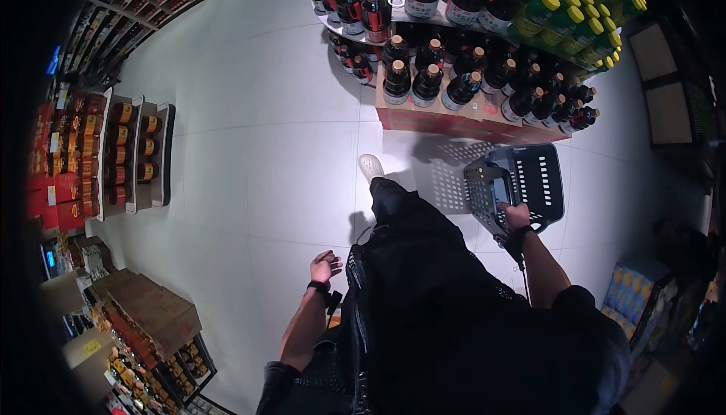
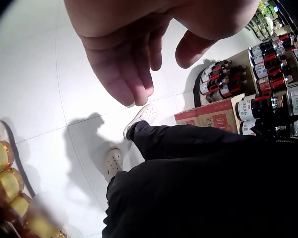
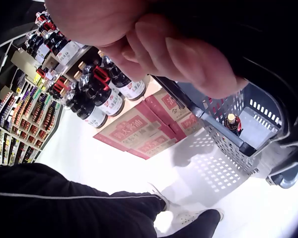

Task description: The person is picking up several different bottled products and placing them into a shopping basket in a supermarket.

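My left hand (image 1: pixel 325 267) hangs beside my left leg, fingers loosely bent and nothing in them. The left wrist view shows its relaxed fingers (image 2: pixel 124 74) above the floor. At my right side, my right hand (image 1: pixel 517 217) grips the handle of a dark grey shopping basket (image 1: pixel 557 177). Curled fingers (image 3: pixel 198 64) show above the basket's rim in the right wrist view; part of the handle is hidden by the hand. Inside the basket stands a dark bottle (image 3: pixel 233 124) with a light cap, small in view.
Ahead, dark bottles (image 1: pixel 425 86) with tan caps stand in rows over red-and-tan cartons (image 1: pixel 454 122). Green bottles with yellow caps (image 1: pixel 578 15) are at their right. A shelf of jars (image 1: pixel 121 154) stands left, and a stocked display (image 1: pixel 151 317) lower left. White tiled floor (image 1: pixel 249 127) lies between.
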Available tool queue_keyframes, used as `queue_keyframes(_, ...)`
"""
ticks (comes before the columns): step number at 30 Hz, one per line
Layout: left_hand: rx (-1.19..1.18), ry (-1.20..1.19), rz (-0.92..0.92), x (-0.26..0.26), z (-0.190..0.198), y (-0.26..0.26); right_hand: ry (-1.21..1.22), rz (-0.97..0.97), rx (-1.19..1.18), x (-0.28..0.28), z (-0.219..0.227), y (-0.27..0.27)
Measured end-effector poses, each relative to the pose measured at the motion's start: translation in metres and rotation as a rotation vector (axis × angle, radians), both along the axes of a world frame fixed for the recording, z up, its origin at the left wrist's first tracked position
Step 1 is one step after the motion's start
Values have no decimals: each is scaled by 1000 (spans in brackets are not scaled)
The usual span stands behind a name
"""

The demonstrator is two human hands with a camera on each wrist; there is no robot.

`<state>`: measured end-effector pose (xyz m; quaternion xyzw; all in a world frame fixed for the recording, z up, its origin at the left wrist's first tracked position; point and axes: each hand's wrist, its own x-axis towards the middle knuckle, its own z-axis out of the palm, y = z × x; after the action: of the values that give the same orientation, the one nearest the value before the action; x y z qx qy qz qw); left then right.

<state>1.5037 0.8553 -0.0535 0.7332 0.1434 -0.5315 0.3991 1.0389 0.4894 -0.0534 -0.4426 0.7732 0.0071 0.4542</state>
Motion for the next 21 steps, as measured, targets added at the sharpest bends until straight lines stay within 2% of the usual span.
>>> queue_keyframes(2, 5, -26, -11, 22, -5, -5, -39, 4, -181, 12, -11, 18)
queue_keyframes(3, 7, -47, -24, 35, -6, -9, 27, 61, -112, 24, -2, 18)
queue_keyframes(6, 19, -66, -28, 81, -1, -25, -2, -32, 15, 56, -10, 18)
queue_keyframes(9, 144, -31, -24, 116, 24, -38, 34, -73, 13, 84, -12, 40)
queue_keyframes(10, 148, -33, -24, 131, 36, -49, -14, -87, -5, 101, 4, 44)
queue_keyframes(12, 233, -79, -179, 160, 48, -66, 16, -138, 69, 151, 43, 33)
queue_keyframes(13, 240, -43, -143, 179, 47, -68, -63, -222, 87, 145, 17, 44)
queue_keyframes(15, 252, -26, -107, 207, 45, -75, -157, -311, 92, 149, 2, 56)
queue_keyframes(18, 262, -7, -106, 252, 36, -101, -84, -232, 107, 176, -6, 50)
queue_keyframes(19, 252, -9, -108, 269, 33, -111, -82, -266, 91, 187, -8, 49)
queue_keyframes(20, 243, -12, -110, 285, 30, -122, -176, -403, 98, 196, -13, 51)
queue_keyframes(21, 229, -5, -121, 301, 26, -132, -143, -396, 79, 218, 2, 43)
